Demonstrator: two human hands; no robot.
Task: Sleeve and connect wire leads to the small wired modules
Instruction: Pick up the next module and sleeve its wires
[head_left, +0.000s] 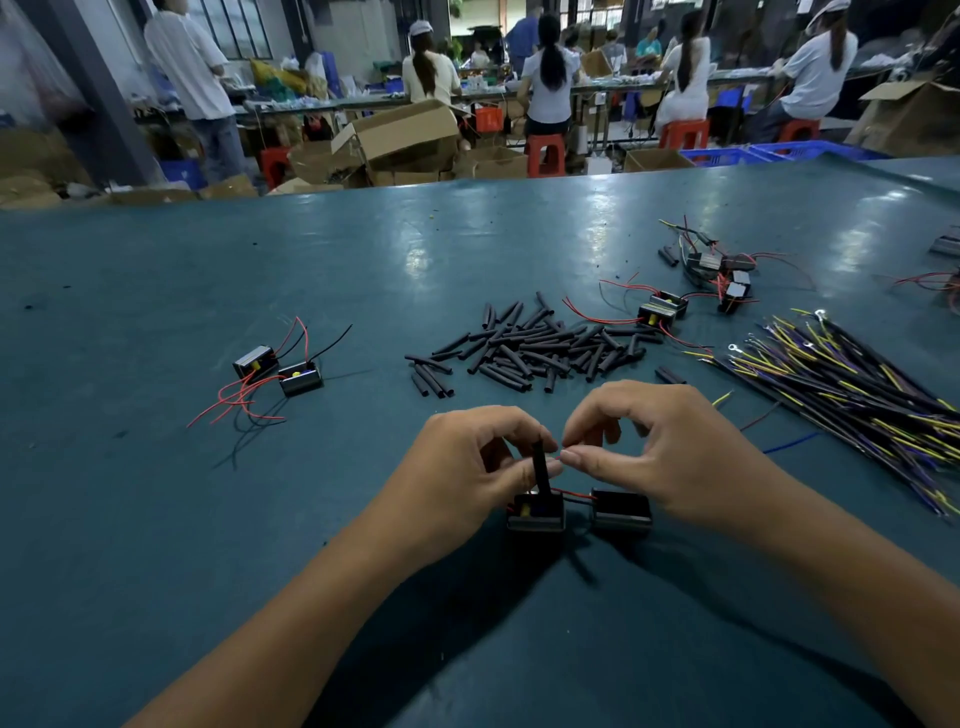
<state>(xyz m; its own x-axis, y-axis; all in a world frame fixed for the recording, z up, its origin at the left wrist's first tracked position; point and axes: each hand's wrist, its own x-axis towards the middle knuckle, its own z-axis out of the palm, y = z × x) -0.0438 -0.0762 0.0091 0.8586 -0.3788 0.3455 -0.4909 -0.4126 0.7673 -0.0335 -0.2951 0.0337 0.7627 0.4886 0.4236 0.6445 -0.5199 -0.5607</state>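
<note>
Two small black modules sit side by side on the green table near me, one (535, 512) under my left hand and one (622, 513) under my right, joined by short red and black leads. My left hand (467, 467) pinches a black sleeve tube (540, 470) standing upright over the left module. My right hand (670, 447) pinches a thin wire end at its fingertips, tip to tip with the left hand's fingers. Which wire it is I cannot tell.
A heap of black sleeve tubes (535, 345) lies ahead. A bundle of black, yellow and purple wire leads (852, 389) fans out at right. Two wired modules (280, 369) rest at left, more modules (717, 275) at back right. Workers and cartons are beyond the table edge.
</note>
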